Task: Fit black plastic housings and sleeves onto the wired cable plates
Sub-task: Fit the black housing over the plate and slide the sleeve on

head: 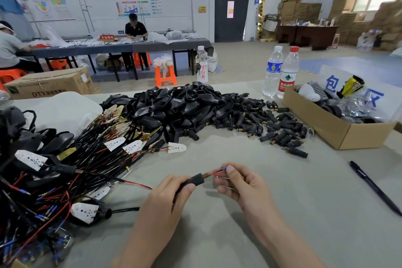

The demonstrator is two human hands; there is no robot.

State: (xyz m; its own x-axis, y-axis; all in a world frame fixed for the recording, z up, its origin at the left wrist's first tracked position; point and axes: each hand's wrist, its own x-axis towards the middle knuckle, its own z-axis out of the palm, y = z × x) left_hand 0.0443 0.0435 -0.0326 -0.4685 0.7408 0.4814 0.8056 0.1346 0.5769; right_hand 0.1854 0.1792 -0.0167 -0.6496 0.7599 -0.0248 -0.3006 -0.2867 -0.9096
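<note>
My left hand (pixel 171 193) grips a black sleeve (pixel 193 180) with a brass tip pointing right. Red and blue wire ends (pixel 218 171) stick out of that tip, and my right hand (pixel 237 183) pinches them between thumb and forefinger. A tangle of wired cable plates (pixel 65 165), white and gold with black cables, covers the table's left side. Behind my hands lies a heap of black plastic housings (pixel 185 104). Loose black sleeves (pixel 278 128) with brass ends spread to the right of that heap.
A cardboard box (pixel 335 128) of parts stands at the right, with three water bottles (pixel 282 72) behind the heaps. A black pen (pixel 374 187) lies at the right of the grey table. Two people work at a far table.
</note>
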